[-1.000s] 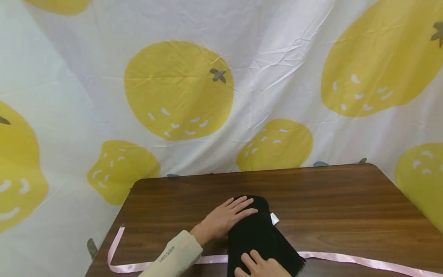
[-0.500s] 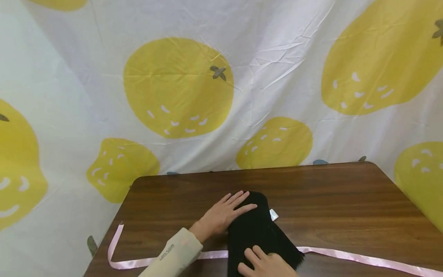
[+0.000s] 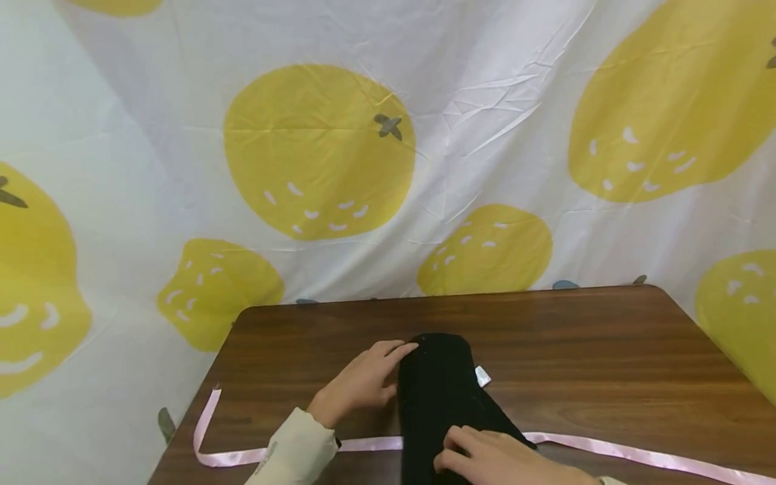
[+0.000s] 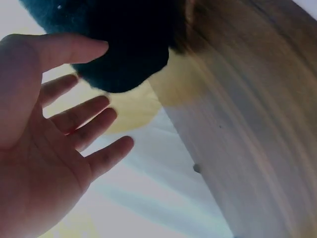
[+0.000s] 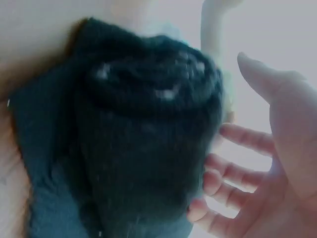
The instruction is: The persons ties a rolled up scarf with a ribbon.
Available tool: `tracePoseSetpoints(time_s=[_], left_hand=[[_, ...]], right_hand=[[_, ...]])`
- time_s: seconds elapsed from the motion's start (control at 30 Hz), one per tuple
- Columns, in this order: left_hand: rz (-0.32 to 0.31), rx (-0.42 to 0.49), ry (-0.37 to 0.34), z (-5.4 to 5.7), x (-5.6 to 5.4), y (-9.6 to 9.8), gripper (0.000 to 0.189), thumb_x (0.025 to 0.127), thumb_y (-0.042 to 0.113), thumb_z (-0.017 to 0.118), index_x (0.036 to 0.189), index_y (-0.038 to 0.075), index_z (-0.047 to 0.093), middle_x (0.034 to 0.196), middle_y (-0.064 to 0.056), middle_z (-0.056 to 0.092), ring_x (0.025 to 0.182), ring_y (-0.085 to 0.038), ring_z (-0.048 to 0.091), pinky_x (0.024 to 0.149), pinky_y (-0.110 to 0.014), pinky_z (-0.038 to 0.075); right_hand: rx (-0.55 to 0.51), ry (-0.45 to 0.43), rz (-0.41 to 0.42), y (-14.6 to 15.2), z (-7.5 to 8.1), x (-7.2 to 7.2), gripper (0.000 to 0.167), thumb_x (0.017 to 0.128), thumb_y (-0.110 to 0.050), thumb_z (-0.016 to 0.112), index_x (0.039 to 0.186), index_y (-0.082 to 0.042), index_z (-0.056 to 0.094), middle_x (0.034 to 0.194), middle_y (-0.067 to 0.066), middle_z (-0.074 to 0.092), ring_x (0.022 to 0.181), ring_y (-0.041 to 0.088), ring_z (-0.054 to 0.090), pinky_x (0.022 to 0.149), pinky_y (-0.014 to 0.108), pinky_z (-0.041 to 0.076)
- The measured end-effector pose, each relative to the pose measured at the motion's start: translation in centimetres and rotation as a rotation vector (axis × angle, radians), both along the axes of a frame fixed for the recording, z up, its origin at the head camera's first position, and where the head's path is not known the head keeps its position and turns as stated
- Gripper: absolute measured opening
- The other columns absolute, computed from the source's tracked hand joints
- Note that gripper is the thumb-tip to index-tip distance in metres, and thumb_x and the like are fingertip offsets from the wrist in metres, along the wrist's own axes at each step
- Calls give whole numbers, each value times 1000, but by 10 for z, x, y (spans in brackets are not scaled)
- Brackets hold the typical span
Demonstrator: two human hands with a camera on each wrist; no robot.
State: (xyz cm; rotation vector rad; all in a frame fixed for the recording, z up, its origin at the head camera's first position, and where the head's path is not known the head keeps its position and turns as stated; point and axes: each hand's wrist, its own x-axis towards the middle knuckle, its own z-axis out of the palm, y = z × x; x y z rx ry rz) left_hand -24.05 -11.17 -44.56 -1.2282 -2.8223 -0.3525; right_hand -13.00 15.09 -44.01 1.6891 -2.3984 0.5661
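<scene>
A black knit scarf [image 3: 439,377] is rolled up on the table, its loose tail sticking out to the right beneath the roll. The spiral end of the scarf [image 5: 148,84] faces the right wrist camera. A small white tag [image 3: 482,376] shows at its right edge. My left hand [image 3: 358,387] is at the roll's far left side, fingers spread, index fingertip at its edge; the left wrist view shows nothing in the palm. On the near right side, my right hand [image 3: 494,458] has loosely bent fingertips at the roll. A pink satin ribbon [image 3: 612,448] passes beneath the scarf.
The brown wooden table [image 3: 576,343] has rounded far corners. Behind it hangs a white cloth [image 3: 485,155] printed with yellow lemons. The ribbon's left end bends toward the table's left edge, and its right part runs out of view at the lower right.
My left hand has drawn back from the scarf's top to its left side. My right hand has shifted slightly right and turned. The scarf stays in about the same place.
</scene>
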Motion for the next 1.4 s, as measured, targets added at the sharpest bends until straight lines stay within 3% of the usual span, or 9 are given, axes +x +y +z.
tracePoseSetpoints(time_s=[0.17, 0.3, 0.4, 0.5, 0.67, 0.83, 1.07, 1.27, 1.4], left_hand=[[26, 57, -119, -3, 4, -17, 43, 91, 13, 69, 132, 6, 57, 126, -10, 60, 118, -26, 56, 99, -41, 48], [19, 116, -246, -7, 8, -30, 27, 92, 11, 68, 117, 3, 63, 111, -10, 65, 104, -23, 61, 91, -38, 51], [32, 155, -384, -10, 13, -38, 20, 92, 12, 68, 110, 4, 64, 102, -5, 67, 94, -16, 63, 83, -31, 53], [51, 181, -517, -14, 19, -44, 17, 92, 14, 69, 107, 7, 65, 95, 2, 66, 87, -8, 61, 79, -26, 52], [63, 203, -636, -21, 27, -49, 19, 91, 17, 71, 108, 11, 65, 93, 7, 64, 85, -3, 58, 77, -23, 50], [67, 224, -662, -27, 28, -52, 22, 90, 20, 72, 110, 12, 65, 93, 6, 62, 84, -3, 56, 77, -22, 48], [73, 280, -671, -40, 24, -57, 26, 89, 22, 74, 111, 12, 65, 89, 6, 59, 82, -4, 54, 76, -21, 46], [68, 297, -658, -45, 26, -58, 31, 84, 25, 80, 108, 12, 65, 88, 0, 58, 81, -8, 53, 74, -21, 43], [60, 281, -623, -42, 27, -54, 33, 79, 26, 84, 104, 14, 66, 87, 0, 56, 80, -8, 51, 74, -20, 42]], right_hand=[[-67, -177, -100, 19, 15, -5, 26, 98, -40, 61, 118, -24, 59, 107, -14, 53, 89, -1, 52, 73, 19, 48], [-198, -262, -139, 34, 16, -19, 10, 98, -24, 63, 108, -23, 60, 96, -16, 56, 79, -3, 52, 64, 19, 49], [-252, -351, -150, 47, 10, -34, 8, 98, -13, 62, 101, -19, 60, 85, -13, 57, 70, -4, 50, 56, 18, 46], [-241, -468, -170, 61, 0, -46, 8, 98, -8, 59, 101, -16, 59, 82, -7, 60, 70, -3, 51, 57, 20, 47], [-182, -619, -230, 85, -20, -59, 6, 100, -5, 55, 102, -10, 58, 85, 1, 62, 75, -1, 52, 62, 23, 47], [-164, -693, -290, 99, -36, -67, 4, 99, -7, 57, 102, -9, 58, 86, 0, 62, 77, 0, 53, 64, 24, 47], [-174, -863, -209, 107, -50, -73, 12, 96, -4, 59, 108, -4, 58, 86, 4, 60, 76, 4, 55, 62, 23, 47], [-115, -823, -204, 108, -51, -76, 21, 91, -10, 69, 109, -11, 59, 83, -1, 56, 74, 4, 52, 63, 24, 45], [-80, -881, -255, 107, -47, -77, 27, 86, -10, 74, 109, -10, 60, 84, 3, 55, 76, 7, 52, 65, 24, 44]])
